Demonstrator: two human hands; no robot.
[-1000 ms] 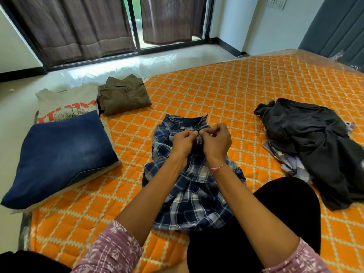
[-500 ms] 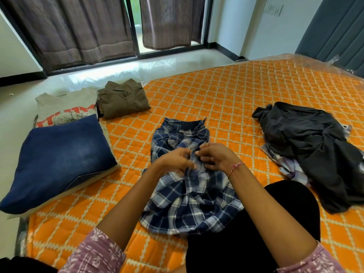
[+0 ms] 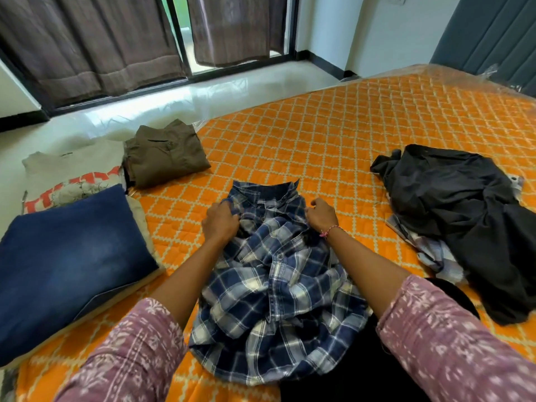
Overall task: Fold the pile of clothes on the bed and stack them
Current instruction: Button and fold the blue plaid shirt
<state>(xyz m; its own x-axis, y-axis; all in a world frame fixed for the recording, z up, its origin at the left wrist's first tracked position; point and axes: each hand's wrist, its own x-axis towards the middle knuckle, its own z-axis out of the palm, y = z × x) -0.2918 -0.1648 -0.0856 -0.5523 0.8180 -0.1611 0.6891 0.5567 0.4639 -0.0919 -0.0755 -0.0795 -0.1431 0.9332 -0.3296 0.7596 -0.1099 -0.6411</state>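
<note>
A blue and white plaid shirt lies crumpled, collar away from me, on the orange quilted bed. My left hand grips the shirt at its left shoulder. My right hand grips the cloth at the right shoulder. To the right sits a loose pile with a black garment on top and a pale checked one under it. On the left lie folded blue jeans, a grey printed T-shirt and a folded brown shirt.
The bed's left edge runs beside the folded clothes, with white floor and dark curtains beyond. My black-clad knee rests at the shirt's near right. Bare orange quilt spreads behind the shirt.
My hands were together at the shirt's front placket; they have moved apart to the two shoulders near the collar. The shirt is spread wider.
</note>
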